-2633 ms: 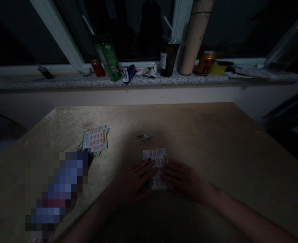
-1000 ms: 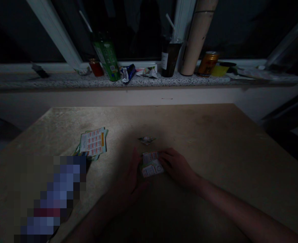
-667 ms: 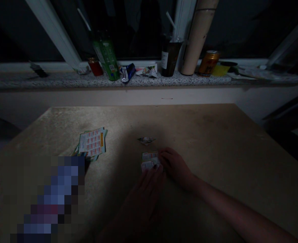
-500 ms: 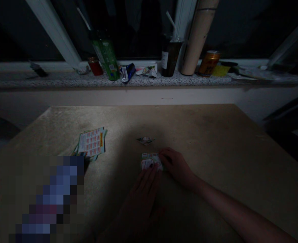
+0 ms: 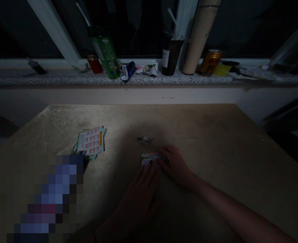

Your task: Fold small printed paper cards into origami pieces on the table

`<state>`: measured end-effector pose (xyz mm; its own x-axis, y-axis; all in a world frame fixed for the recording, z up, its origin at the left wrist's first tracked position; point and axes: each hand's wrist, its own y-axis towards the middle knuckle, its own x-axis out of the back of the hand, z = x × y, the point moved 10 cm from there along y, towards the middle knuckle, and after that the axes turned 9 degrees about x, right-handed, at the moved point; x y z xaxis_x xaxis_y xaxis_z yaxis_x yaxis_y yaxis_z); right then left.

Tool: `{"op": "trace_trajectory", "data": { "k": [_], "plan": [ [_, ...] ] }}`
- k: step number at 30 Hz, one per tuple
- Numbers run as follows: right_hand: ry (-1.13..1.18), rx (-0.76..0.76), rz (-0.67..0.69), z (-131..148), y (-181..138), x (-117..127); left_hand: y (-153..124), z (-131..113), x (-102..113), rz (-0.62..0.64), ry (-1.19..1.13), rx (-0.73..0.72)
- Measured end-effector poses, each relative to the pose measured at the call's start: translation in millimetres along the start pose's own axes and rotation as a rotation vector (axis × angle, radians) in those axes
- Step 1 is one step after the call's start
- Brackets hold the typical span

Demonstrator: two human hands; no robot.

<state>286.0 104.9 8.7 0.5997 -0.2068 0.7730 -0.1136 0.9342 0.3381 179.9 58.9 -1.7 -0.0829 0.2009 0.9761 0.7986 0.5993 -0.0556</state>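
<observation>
A small printed paper (image 5: 147, 155), green-edged with red and white print, lies flat on the table in front of me. My left hand (image 5: 142, 189) rests on its lower part with the fingers stretched out flat. From the right, my right hand (image 5: 175, 165) lies over the paper's right side, fingers and thumb apart and touching it. Both hands and their shadow hide much of the sheet. Just beyond it sits a small folded paper piece (image 5: 145, 139) with pointed ends. To the left is a loose stack of printed sheets (image 5: 90, 141).
A pixelated blue shape (image 5: 55, 189) covers the lower left, beside the stack. The table (image 5: 202, 125) meets a wall under a stone windowsill (image 5: 144, 80). On the sill stand a green container (image 5: 105, 55), a dark drink cup (image 5: 170, 55), a cardboard tube (image 5: 199, 37) and an orange can (image 5: 211, 62).
My right hand has shifted slightly left and up, its fingers now laid further over the paper. My left hand stays in nearly the same place on the sheet.
</observation>
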Motion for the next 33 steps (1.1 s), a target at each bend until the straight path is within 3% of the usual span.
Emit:
{"op": "trace_trajectory", "data": {
  "k": [33],
  "plan": [
    [-0.002,-0.004,0.017,-3.2,0.7,-2.8,-3.5,0.7,-2.8,0.033,-0.105,-0.019]
  ]
}}
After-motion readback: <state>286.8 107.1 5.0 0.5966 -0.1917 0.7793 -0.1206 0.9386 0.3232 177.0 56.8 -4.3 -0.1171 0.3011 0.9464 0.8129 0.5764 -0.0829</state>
